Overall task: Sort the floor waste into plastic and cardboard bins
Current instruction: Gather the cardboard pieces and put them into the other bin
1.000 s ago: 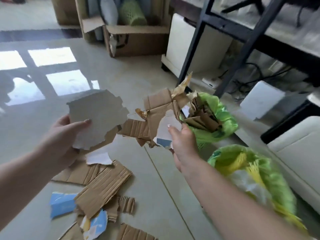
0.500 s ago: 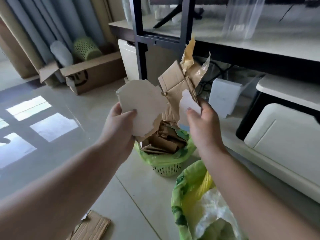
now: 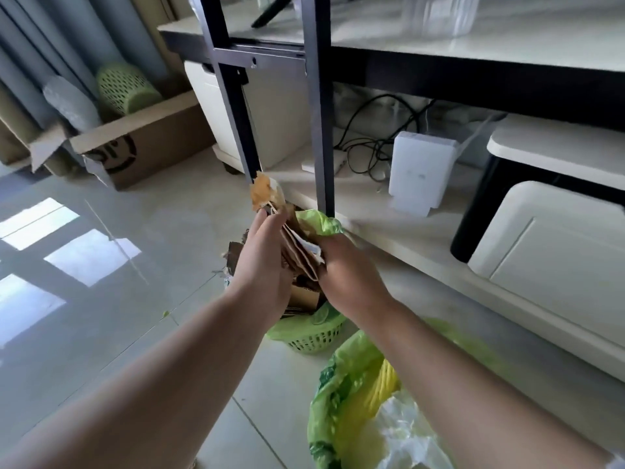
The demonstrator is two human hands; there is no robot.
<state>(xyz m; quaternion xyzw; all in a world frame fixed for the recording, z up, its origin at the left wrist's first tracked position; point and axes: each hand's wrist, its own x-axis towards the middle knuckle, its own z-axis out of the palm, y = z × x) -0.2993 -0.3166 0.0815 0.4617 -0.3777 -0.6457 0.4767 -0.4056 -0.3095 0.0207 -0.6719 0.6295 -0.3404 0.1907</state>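
Presently, one head view, catalogued item by item:

Left hand [image 3: 262, 262]: reaches forward at centre; fingers fairly straight, flat against the left face of the cardboard bundle; thumb hidden, so whether it curls round the bundle cannot be told.

Right hand [image 3: 348, 270]: just right of the left hand; fingers curled round the right side of the same bundle, gripping it.

Cardboard bundle [image 3: 297, 247]: torn brown pieces with a white sheet among them, pressed between the two hands; stands on edge, tilted; a ragged tan tip [image 3: 262, 194] sticks up at the far end; held directly above the cardboard bin.

Cardboard bin [image 3: 313, 338]: small green lattice basket lined with a green bag, on the floor at centre, just in front of the black frame; brown cardboard scraps [image 3: 301, 297] already inside; largely hidden by the hands.

Plastic bin [image 3: 341, 401]: nearer, lower right; green bag over a yellow basket; whitish plastic film [image 3: 406, 434] inside; right forearm passes over it.

Floor [image 3: 101, 299]: pale glossy tile; window reflections at left.

Black frame [image 3: 318, 113]: two dark uprights, far centre, rising to a pale table top.

Cardboard box [image 3: 152, 143]: far left, open; a green lattice basket [image 3: 126, 88] lies on its side in it.

White device [image 3: 421, 167]: far right of centre, upright under the table; black cables [image 3: 375, 130] just left of it.

White cabinet [image 3: 554, 242]: right edge, beneath a white top.
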